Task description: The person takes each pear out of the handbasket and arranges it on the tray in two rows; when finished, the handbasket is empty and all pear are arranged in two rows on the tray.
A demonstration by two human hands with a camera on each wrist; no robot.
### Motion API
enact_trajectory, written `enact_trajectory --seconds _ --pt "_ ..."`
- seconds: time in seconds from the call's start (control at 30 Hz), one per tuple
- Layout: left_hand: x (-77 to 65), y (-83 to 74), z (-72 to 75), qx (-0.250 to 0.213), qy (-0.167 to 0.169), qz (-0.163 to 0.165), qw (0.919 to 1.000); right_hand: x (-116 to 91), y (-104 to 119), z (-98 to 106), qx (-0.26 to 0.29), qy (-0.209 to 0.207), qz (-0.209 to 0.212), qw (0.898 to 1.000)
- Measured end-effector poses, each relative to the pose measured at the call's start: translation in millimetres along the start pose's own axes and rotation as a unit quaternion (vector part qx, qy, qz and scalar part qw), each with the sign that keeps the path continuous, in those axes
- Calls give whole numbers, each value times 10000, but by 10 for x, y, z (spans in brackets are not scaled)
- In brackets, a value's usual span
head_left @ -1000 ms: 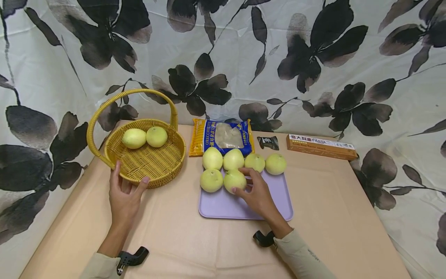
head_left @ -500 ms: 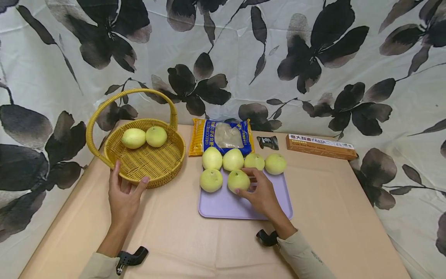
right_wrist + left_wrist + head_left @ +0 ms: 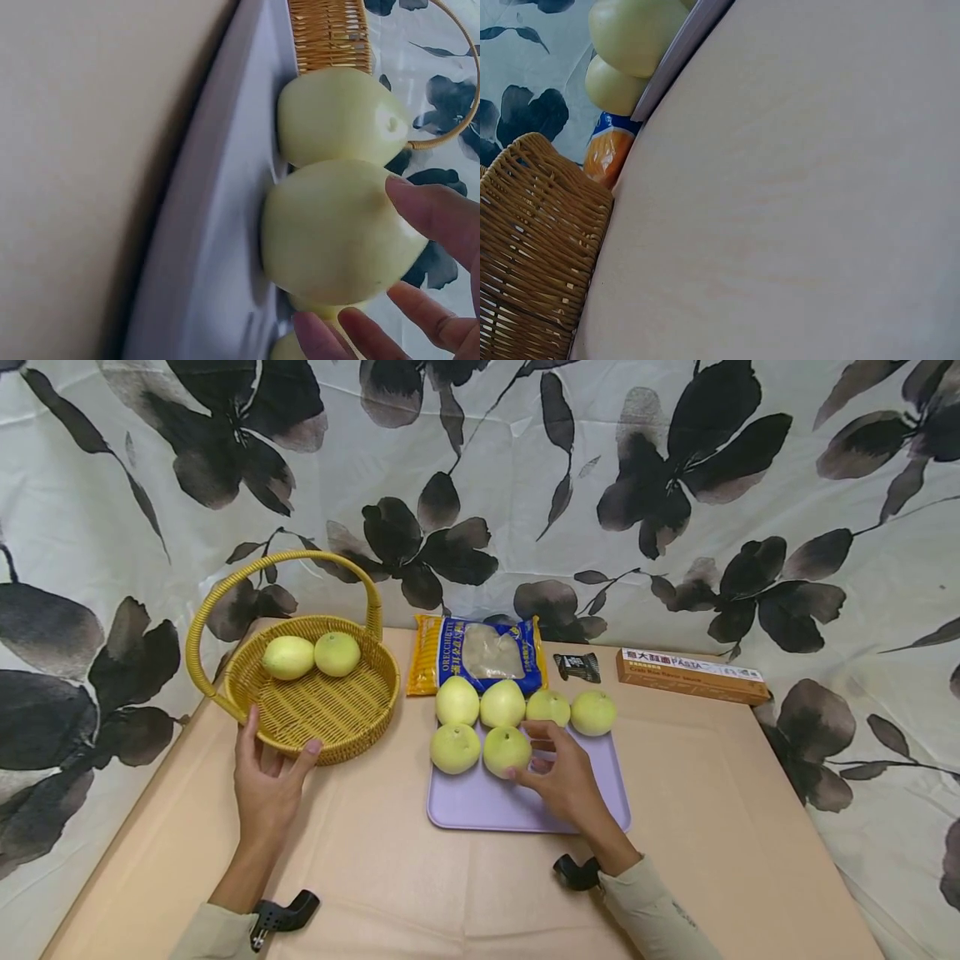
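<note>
Front-row pale green fruit (image 3: 504, 753) sits on the lilac tray (image 3: 487, 808), just right of its neighbour (image 3: 454, 749); touching or not, unclear. Right hand (image 3: 562, 781) grips it, thumb and fingers curled about its side. Over the last 0.5 s it shifts slightly left; probably positioning, not lifting. 4 more fruits (image 3: 502, 703) stand behind. Left hand (image 3: 268, 793), fingers extended, rests against wicker basket (image 3: 363, 745), 2 fruits (image 3: 288, 657) inside.
</note>
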State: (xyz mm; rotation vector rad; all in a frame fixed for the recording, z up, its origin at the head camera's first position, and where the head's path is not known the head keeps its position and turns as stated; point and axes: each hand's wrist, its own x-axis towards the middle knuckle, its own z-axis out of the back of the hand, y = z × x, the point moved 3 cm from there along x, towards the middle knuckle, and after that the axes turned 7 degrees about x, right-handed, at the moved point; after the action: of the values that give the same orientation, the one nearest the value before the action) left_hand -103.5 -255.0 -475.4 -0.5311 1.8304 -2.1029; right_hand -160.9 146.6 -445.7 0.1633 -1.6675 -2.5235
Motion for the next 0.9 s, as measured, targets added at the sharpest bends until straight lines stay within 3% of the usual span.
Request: enact_trajectory --seconds 0.13,0.4,0.67,0.9 --pt "-2 -7 4 -79 -36 -48 10000 13 85 34 -179 -129 265 9994" --pt "-5 -4 4 -76 -75 -60 9999 97 471 -62 -442 -497 1342 9887" --pt "-5 9 2 -93 -31 -25 9999 267 915 -422 -130 -207 2130 9768" --pt "13 10 2 62 -20 8 10000 446 1176 -850 15 143 2402 9706"
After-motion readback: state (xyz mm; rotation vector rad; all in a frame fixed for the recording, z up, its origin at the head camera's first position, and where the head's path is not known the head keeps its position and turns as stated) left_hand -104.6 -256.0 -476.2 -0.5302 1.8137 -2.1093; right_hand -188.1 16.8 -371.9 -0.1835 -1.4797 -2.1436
